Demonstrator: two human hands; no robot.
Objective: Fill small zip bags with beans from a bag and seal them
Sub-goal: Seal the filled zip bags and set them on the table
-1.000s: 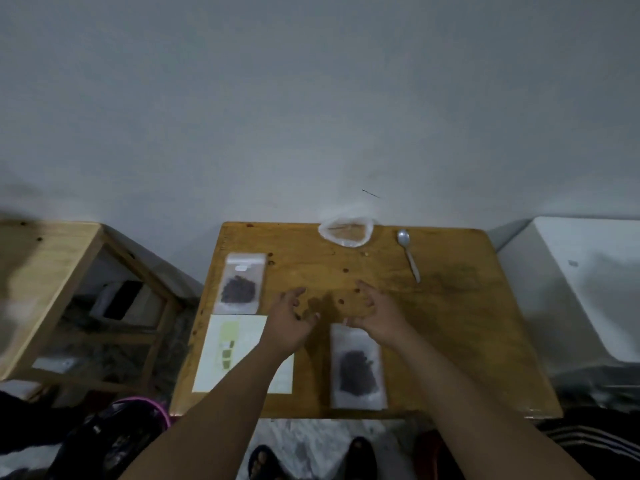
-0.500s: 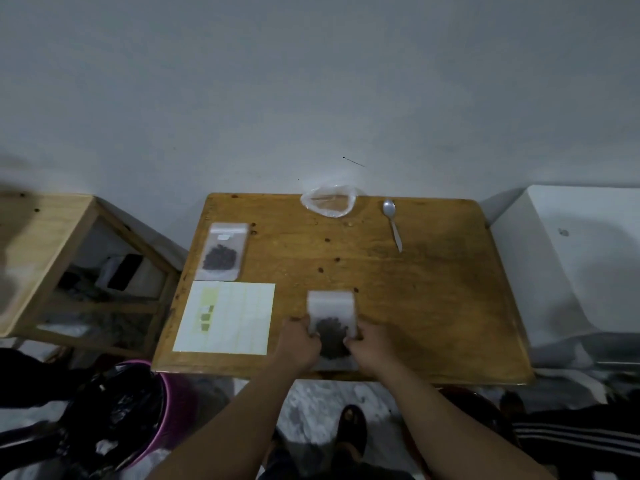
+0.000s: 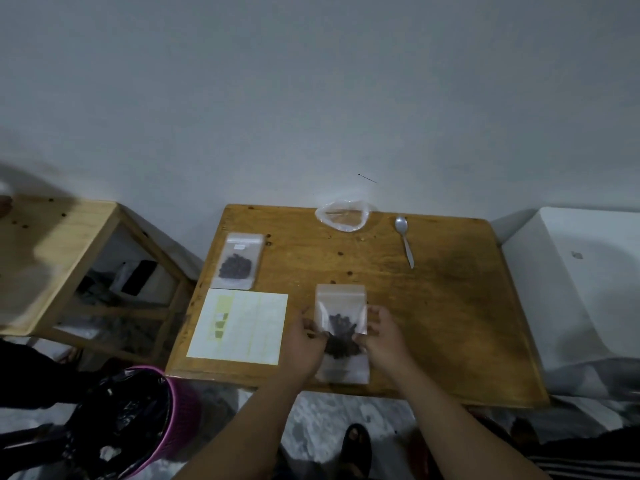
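A person stands at a brown wooden counter [image 3: 450, 306] set against a grey wall. Near its front edge, the left hand [image 3: 304, 344] and right hand [image 3: 384, 337] hold a small clear zip bag [image 3: 341, 301] by its two long sides. The fingers [image 3: 375, 315] of both hands curl in to pinch the plastic beside a clump of dark beans [image 3: 341, 337] in the bag's middle.

Just left of the held bag lies a white sheet of pale yellow labels [image 3: 242, 323], close beside the left hand. Further left and beyond is a second clear zip bag of dark beans [image 3: 239, 261], lying flat. Straight beyond the held bag, at the wall, sits a crumpled clear plastic bag [image 3: 343, 216]. A silver metal spoon [image 3: 404, 240] lies beyond and to the right. Below and left, off the counter, stands a pink bin with a black liner [image 3: 138, 420].

One second ago the bag lay flat and both hands were spread beyond it, holding nothing. Half a second ago they gripped its near end; now they hold further up its sides.
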